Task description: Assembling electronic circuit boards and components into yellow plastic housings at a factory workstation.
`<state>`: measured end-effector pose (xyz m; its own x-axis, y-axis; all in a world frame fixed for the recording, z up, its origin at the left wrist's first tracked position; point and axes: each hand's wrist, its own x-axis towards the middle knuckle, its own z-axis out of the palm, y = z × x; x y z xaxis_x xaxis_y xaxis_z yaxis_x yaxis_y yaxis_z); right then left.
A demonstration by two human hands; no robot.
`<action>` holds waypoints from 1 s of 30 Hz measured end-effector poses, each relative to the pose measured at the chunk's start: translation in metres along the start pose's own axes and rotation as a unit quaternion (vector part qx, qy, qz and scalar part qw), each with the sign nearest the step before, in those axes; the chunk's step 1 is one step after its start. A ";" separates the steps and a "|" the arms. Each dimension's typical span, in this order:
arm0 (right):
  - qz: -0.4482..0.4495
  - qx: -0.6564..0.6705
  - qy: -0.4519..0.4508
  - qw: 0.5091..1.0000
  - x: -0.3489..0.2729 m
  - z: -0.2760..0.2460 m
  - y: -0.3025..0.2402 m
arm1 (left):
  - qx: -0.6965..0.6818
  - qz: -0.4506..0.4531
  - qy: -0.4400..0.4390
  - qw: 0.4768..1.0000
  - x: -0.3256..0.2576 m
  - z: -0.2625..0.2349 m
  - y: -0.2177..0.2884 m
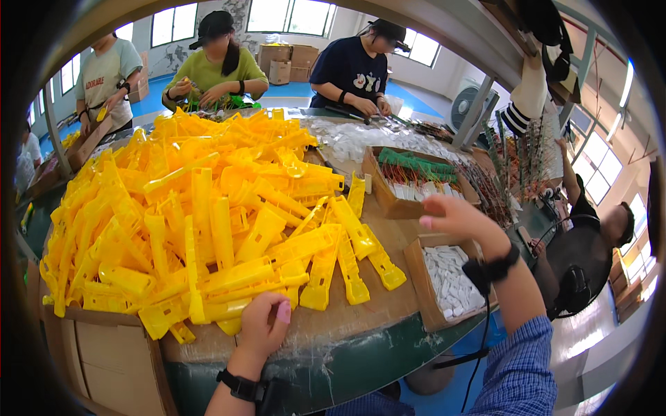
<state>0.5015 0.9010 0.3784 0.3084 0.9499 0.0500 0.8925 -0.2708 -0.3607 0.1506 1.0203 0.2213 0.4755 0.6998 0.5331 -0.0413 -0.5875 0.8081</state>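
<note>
My left hand [267, 322] is at the front edge of a large heap of long yellow plastic shells [229, 208], its fingers curled beside the nearest pieces. Whatever those fingers may hold is hidden from view. Raised above the table on the right, my right hand [454, 218] has its thumb and fingers apart, with nothing seen between them. Below it is a cardboard box of small white plastic parts [454, 281]. Just beyond its fingertips stands another cardboard box holding green pieces with red wires [416, 170] and white ends.
Clear plastic pieces [374, 139] are spread at the far side, where several co-workers handle parts. Bundles of thin dark wires [489, 184] lie at the right. A cardboard carton [114, 360] stands at the front left, against the green table edge [347, 374]. A metal shelf beam [416, 31] crosses overhead.
</note>
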 end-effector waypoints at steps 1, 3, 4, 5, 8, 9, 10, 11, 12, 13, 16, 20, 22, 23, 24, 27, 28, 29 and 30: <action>0.034 -0.039 -0.017 0.999 0.028 -0.009 0.018 | 0.019 0.022 -0.006 1.000 0.001 0.001 -0.001; 0.071 -0.082 -0.027 0.994 0.074 -0.022 0.051 | 0.032 0.050 -0.013 0.998 0.004 0.005 0.001; 0.113 -0.116 -0.020 0.987 0.095 -0.024 0.065 | 0.033 0.053 -0.022 0.998 0.005 0.005 0.003; 0.154 -0.150 -0.013 0.977 0.116 -0.023 0.081 | 0.033 0.055 -0.032 0.997 0.007 0.007 0.001; 0.139 -0.184 0.058 0.971 0.177 0.003 0.119 | 0.035 0.033 -0.049 0.998 0.000 0.000 -0.007; 0.168 -0.179 0.045 0.968 0.190 0.008 0.119 | 0.041 0.034 -0.050 0.997 -0.006 -0.003 -0.006; 0.165 -0.173 0.047 0.970 0.199 0.012 0.115 | 0.063 0.015 -0.076 0.995 -0.013 -0.006 -0.006; 0.184 -0.182 0.034 0.965 0.204 0.013 0.114 | 0.083 -0.001 -0.104 0.991 -0.014 -0.006 -0.006; 0.203 -0.189 0.021 0.960 0.209 0.014 0.114 | 0.087 0.003 -0.107 0.990 -0.011 -0.005 -0.006; 0.205 -0.204 0.011 0.957 0.210 0.015 0.116 | 0.086 0.022 -0.094 0.992 -0.010 -0.002 -0.005; 0.237 -0.222 -0.051 0.945 0.224 0.025 0.128 | 0.082 0.048 -0.079 0.992 -0.003 0.000 -0.002; 0.201 -0.281 -0.053 0.937 0.223 0.017 0.123 | 0.087 0.068 -0.072 0.991 -0.001 0.001 -0.003; 0.177 -0.277 -0.025 0.944 0.217 0.014 0.126 | 0.087 0.075 -0.064 0.991 0.001 0.001 -0.003; 0.160 -0.272 -0.006 0.949 0.215 0.011 0.130 | 0.084 0.072 -0.067 0.992 0.003 0.001 -0.003; 0.143 -0.267 0.014 0.953 0.213 0.007 0.134 | 0.082 0.069 -0.070 0.992 0.003 0.000 -0.004; 0.108 -0.226 0.041 0.967 0.206 -0.008 0.148 | 0.069 0.058 -0.063 0.994 0.005 0.002 -0.002; 0.086 -0.183 0.040 0.978 0.202 -0.012 0.142 | 0.077 0.062 -0.055 0.994 0.006 0.001 0.001; 0.043 -0.199 0.066 0.977 0.195 -0.017 0.137 | 0.080 0.054 -0.062 0.993 0.005 -0.001 0.002; 0.041 -0.198 0.068 0.977 0.189 -0.022 0.130 | 0.081 0.055 -0.061 0.993 0.005 -0.003 0.005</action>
<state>0.6830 1.0422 0.3618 0.4007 0.9005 0.1687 0.9121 -0.4095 0.0194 0.1504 1.0221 0.2282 0.5789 0.5789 0.5742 0.0387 -0.7230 0.6898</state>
